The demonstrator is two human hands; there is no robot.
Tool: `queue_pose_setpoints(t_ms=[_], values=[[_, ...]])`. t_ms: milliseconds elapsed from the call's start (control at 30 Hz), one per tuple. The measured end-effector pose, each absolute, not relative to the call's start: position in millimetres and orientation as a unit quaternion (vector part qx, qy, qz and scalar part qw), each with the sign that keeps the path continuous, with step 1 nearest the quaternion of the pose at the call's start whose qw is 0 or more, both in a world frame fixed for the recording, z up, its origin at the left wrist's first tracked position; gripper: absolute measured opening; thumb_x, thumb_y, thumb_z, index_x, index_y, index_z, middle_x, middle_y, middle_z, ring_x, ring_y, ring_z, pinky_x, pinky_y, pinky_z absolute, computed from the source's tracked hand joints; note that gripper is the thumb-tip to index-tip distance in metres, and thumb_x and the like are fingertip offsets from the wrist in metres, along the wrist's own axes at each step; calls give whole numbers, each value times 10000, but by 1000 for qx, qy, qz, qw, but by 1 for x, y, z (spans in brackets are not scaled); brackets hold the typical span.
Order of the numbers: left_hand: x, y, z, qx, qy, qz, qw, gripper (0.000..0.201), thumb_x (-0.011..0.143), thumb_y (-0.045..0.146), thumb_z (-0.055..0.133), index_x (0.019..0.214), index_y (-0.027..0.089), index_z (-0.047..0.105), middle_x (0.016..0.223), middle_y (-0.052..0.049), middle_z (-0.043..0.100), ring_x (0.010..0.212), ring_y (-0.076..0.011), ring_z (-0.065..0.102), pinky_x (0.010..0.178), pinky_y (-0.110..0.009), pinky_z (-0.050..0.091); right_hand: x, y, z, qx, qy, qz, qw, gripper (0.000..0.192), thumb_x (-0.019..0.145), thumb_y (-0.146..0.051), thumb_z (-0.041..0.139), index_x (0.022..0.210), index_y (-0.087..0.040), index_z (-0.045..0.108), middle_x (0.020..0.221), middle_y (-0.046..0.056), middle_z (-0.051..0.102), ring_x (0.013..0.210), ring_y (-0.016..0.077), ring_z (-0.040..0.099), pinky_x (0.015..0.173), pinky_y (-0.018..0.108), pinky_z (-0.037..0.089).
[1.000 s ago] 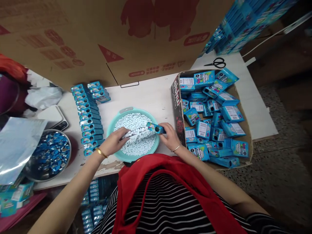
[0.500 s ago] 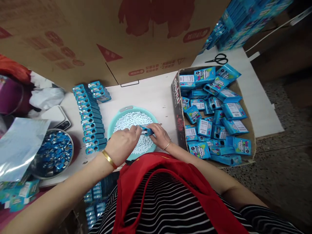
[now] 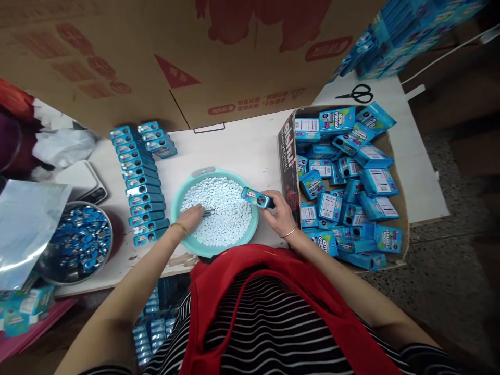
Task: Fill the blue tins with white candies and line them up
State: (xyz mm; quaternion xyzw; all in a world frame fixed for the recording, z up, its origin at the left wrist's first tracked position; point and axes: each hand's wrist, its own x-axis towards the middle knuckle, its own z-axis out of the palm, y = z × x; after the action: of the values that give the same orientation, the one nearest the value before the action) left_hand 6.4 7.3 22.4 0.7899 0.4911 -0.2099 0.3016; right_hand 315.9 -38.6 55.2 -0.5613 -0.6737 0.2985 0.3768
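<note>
Back among pellets (image 3: 226, 224), left hand (image 3: 191, 219) grasps a grey tool (image 3: 209, 212), right hand (image 3: 282, 214) a box (image 3: 254, 197).

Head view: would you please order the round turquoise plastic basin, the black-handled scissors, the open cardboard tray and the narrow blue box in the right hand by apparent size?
1. Cardboard tray
2. Turquoise basin
3. Black-handled scissors and held blue box: too alike to rank.

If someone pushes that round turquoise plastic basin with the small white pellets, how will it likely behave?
The round turquoise plastic basin would probably slide rather than tip, being wide and low. It may feel weighty, since small white pellets cover much of its inside. A hard shove could scatter some, as they lie loose.
</note>
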Motion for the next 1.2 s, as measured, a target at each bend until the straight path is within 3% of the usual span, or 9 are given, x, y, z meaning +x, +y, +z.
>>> queue_pose_setpoints(t_ms=[167, 300, 433, 633, 833, 1000, 1200], values=[[51, 2, -17, 804, 456, -128, 360, 191, 823, 114, 476, 986, 168, 559, 1057, -102, 579, 961, -215, 573, 870, -325, 446, 317, -40, 59, -578, -656, 291, 388, 287, 818, -190, 528, 1104, -207, 527, 1054, 97, 598, 996, 245, 586, 879, 416, 496], [64, -2, -23, 801, 448, -70, 391, 203, 809, 124, 495, 1003, 149, 548, 1016, -101, 585, 925, -207, 562, 846, -316, 450, 318, -42, 60, -584, -652, 292, 385, 285, 811, -186, 531, 1096, -204, 529, 1044, 93, 601, 987, 242, 587, 877, 405, 491], [45, -5, 8, 798, 449, -22, 403, 247, 847, 173, 482, 1091, 152, 514, 1002, -78, 578, 860, -175, 553, 818, -307, 453, 321, -44, 59, -596, -643, 291, 384, 292, 799, -172, 526, 1090, -200, 528, 1027, 86, 601, 971, 242, 587, 865, 403, 493], [17, 1, 99, 821, 418, 73, 382, 233, 921, 346, 478, 1061, 166, 522, 911, -58, 563, 789, -165, 523, 737, -302, 443, 310, -44, 54, -561, -685, 272, 378, 340, 778, -121, 509, 1109, -192, 524, 1064, 106, 599, 1025, 261, 567, 907, 436, 488], [40, 8, 173, 863, 400, -63, 303, 143, 921, 262, 446, 1005, 175, 523, 967, -70, 560, 893, -196, 568, 788, -333, 471, 283, -41, 52, -499, -739, 272, 362, 423, 741, -52, 471, 1137, -194, 514, 1089, 112, 604, 1044, 266, 552, 920, 454, 492], [80, 3, 211, 853, 423, -261, 160, 185, 906, 144, 407, 1037, 123, 536, 1014, -111, 570, 794, -220, 625, 633, -330, 487, 271, -42, 51, -476, -761, 261, 356, 439, 719, -28, 457, 1130, -175, 514, 1084, 128, 606, 1048, 274, 547, 925, 470, 487], [112, -7, 234, 875, 394, -269, 81, 314, 917, 55, 305, 1097, 133, 550, 956, -111, 596, 755, -206, 637, 597, -305, 483, 271, -42, 46, -473, -755, 273, 363, 470, 722, -28, 457, 1161, -192, 499, 1107, 118, 598, 1074, 265, 540, 947, 472, 475]])
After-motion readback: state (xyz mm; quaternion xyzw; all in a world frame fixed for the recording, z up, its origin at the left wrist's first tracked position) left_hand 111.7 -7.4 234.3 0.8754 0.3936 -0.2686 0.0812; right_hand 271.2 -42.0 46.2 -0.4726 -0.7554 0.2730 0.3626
